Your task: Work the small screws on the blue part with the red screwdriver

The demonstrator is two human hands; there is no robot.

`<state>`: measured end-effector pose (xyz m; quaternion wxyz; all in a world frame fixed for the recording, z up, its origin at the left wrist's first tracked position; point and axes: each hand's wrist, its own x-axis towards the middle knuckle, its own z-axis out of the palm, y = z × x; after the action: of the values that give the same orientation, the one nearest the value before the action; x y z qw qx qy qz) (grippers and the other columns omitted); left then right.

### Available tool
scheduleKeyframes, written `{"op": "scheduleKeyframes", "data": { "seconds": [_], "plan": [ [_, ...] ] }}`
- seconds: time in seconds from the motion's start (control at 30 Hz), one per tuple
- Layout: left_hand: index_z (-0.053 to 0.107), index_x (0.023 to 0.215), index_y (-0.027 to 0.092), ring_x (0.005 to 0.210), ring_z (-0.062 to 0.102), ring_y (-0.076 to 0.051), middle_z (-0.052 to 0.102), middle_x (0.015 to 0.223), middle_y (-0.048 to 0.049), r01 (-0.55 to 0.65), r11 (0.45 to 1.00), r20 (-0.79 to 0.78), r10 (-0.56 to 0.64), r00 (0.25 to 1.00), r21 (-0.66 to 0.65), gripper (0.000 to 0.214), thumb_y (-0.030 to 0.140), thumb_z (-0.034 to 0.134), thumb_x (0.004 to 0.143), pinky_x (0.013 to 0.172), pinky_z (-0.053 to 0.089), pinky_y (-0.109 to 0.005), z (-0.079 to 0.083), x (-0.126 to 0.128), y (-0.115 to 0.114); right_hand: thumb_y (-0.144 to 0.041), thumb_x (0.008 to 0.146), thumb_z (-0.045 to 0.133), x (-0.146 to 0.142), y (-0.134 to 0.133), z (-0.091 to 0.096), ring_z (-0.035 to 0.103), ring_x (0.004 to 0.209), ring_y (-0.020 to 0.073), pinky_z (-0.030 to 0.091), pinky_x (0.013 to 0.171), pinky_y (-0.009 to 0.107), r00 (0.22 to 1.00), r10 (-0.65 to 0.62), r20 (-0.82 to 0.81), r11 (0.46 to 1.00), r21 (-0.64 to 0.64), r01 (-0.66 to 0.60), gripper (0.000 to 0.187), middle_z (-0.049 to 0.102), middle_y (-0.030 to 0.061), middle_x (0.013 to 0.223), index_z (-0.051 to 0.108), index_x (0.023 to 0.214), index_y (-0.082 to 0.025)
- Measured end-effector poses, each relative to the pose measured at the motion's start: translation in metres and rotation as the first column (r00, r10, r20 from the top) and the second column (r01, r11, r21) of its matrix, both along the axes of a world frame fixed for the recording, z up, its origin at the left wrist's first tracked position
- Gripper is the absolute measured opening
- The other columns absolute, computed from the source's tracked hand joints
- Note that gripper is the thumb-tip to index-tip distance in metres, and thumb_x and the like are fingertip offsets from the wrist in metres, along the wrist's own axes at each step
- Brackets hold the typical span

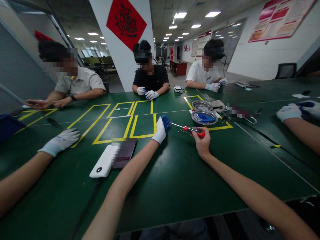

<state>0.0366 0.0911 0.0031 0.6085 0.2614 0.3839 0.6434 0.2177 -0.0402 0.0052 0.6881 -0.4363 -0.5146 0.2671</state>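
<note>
A screwdriver (188,128) with a red and black handle and a long metal shaft is gripped in my bare right hand (203,142). Its shaft points left, and the tip ends right by the fingers of my left hand (162,129). That hand wears a white glove with a blue coating on the palm and fingers. Its fingers are curled together; what they hold, if anything, is hidden. Several small screws (183,131) lie scattered on the green table (160,186) below the screwdriver shaft.
Two metal bowls (204,117) stand beyond my right hand, the nearer with blue items inside. A white power bank (102,163) and a phone (125,153) lie left of my left forearm. Yellow tape (130,136) marks rectangles. Co-workers' gloved hands (61,141) rest on both sides and opposite.
</note>
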Motion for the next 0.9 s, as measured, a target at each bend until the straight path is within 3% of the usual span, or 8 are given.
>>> {"op": "scheduleKeyframes", "data": {
  "seconds": [0.13,0.2,0.33,0.47,0.63,0.73,0.8,0.9],
  "plan": [
    [0.059,0.093,0.018,0.063,0.055,-0.007,0.062,0.083,-0.0023,-0.283,0.953,-0.141,0.297,0.944,0.112,0.031,0.047,0.051,0.085,0.061,0.044,-0.019,0.008,-0.042,-0.02,-0.036,0.078,0.068,-0.004,-0.007,0.0,0.065,0.089,0.0211,0.056,0.083,0.04,0.965,0.175,0.194,0.983,-0.086,-0.161,0.031,0.064,0.0073,0.103,0.054,0.101,-0.02],
    [0.056,0.083,0.017,0.054,0.046,-0.006,0.054,0.069,0.0018,-0.302,0.934,-0.24,0.343,0.908,0.192,0.031,0.048,0.058,0.081,0.052,0.036,-0.017,0.01,-0.055,-0.038,-0.032,0.077,0.069,-0.008,-0.013,0.002,0.064,0.092,0.0207,0.053,0.088,0.04,0.914,0.273,0.3,0.962,-0.105,-0.253,0.028,0.065,0.0062,0.102,0.055,0.099,-0.02],
    [0.045,0.063,0.017,0.049,0.033,-0.006,0.037,0.056,0.0054,-0.181,0.926,-0.431,0.318,0.845,0.33,0.037,0.047,0.06,0.079,0.046,0.025,-0.019,0.008,-0.059,-0.082,-0.027,0.078,0.068,-0.017,-0.023,0.005,0.063,0.097,0.0192,0.05,0.091,0.038,0.783,0.442,0.437,0.894,-0.143,-0.424,0.028,0.065,0.0048,0.104,0.056,0.102,-0.02],
    [0.038,0.055,0.018,0.047,0.028,-0.007,0.032,0.051,0.0051,-0.003,0.948,-0.601,0.205,0.773,0.319,0.043,0.046,0.053,0.083,0.045,0.021,-0.022,0.005,-0.047,-0.116,-0.026,0.079,0.067,-0.024,-0.033,0.006,0.063,0.095,0.0178,0.052,0.086,0.034,0.594,0.564,0.574,0.809,-0.24,-0.536,0.033,0.063,0.0054,0.106,0.056,0.11,-0.02],
    [0.055,0.074,0.016,0.06,0.047,-0.009,0.052,0.067,0.0007,0.123,0.942,-0.61,0.099,0.786,0.312,0.029,0.043,0.052,0.085,0.056,0.038,-0.021,0.002,-0.037,-0.128,-0.029,0.08,0.065,-0.023,-0.033,0.012,0.062,0.087,0.0177,0.052,0.08,0.033,0.414,0.479,0.774,0.81,-0.21,-0.547,0.031,0.063,0.0049,0.103,0.058,0.109,-0.021],
    [0.059,0.108,0.018,0.082,0.058,-0.014,0.063,0.097,-0.0056,0.222,0.918,-0.629,0.036,0.777,0.328,0.032,0.04,0.051,0.086,0.074,0.047,-0.026,0.001,-0.037,-0.128,-0.029,0.085,0.057,0.004,-0.005,0.019,0.061,0.081,0.0169,0.052,0.075,0.032,0.611,0.241,0.754,0.934,-0.008,-0.358,0.021,0.063,0.0052,0.097,0.059,0.104,-0.021],
    [0.054,0.122,0.021,0.099,0.058,-0.017,0.061,0.115,-0.0086,0.265,0.906,-0.665,0.023,0.746,0.329,0.04,0.039,0.052,0.086,0.087,0.047,-0.031,0.0,-0.037,-0.129,-0.027,0.087,0.051,0.04,0.027,0.022,0.06,0.083,0.0183,0.051,0.075,0.033,0.765,-0.108,0.635,0.987,0.163,0.003,0.018,0.061,0.007,0.098,0.057,0.103,-0.019],
    [0.05,0.129,0.022,0.111,0.055,-0.02,0.056,0.127,-0.0095,0.298,0.897,-0.706,0.022,0.708,0.327,0.046,0.037,0.053,0.086,0.097,0.043,-0.035,-0.001,-0.038,-0.131,-0.023,0.083,0.051,0.107,0.08,0.017,0.056,0.095,0.0219,0.047,0.085,0.039,0.684,-0.533,0.499,0.838,0.197,0.51,0.032,0.054,0.0124,0.113,0.049,0.114,-0.015]
  ]
}}
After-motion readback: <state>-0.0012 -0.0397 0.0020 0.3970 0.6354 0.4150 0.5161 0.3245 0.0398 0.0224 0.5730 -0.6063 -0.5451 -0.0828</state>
